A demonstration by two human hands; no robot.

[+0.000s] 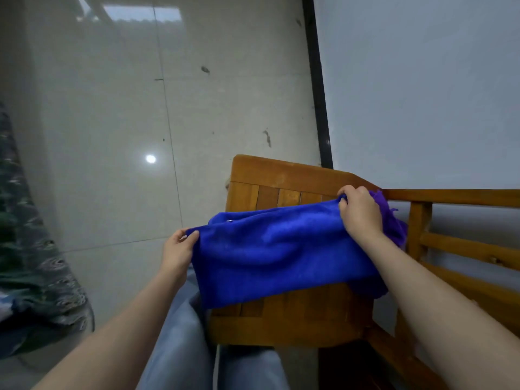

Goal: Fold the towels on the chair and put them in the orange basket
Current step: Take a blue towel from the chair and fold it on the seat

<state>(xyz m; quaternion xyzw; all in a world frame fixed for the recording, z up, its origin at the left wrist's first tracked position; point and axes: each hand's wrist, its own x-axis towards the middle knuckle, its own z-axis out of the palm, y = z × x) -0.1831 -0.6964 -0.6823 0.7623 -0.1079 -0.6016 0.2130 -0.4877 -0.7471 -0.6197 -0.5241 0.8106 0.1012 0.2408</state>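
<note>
Over the wooden chair (pixel 281 327) seat, you have the blue towel (pixel 270 249) stretched out between both hands, its long side running from about 8 o'clock up to 2 o'clock across the middle of the view. Your left hand (pixel 180 246) pinches the towel's corner at the 9 o'clock end, thumb on top of the cloth and fingers curled beneath it, just off the seat's edge and above your knee. Your right hand (pixel 360 212) grips the far corner at the 2 o'clock end, fingers curled down over a bunched fold of the fabric. The cloth sags a little between the two grips, and its lower edge hangs toward 6 o'clock over the front part of the seat; whether it rests on the wood there cannot be told. Just beyond your right hand, at 3 o'clock from it, a purple towel (pixel 394 223) lies crumpled on the seat against the chair's railed side. Your legs in grey-blue trousers (pixel 180 347) show at 6 o'clock, close to the seat's front rail. Glossy pale floor tiles (pixel 112 108) fill the 10 o'clock area, a white wall (pixel 422 80) the 1 o'clock area, and a dark patterned fabric (pixel 33 263) sits at 8 o'clock.
</note>
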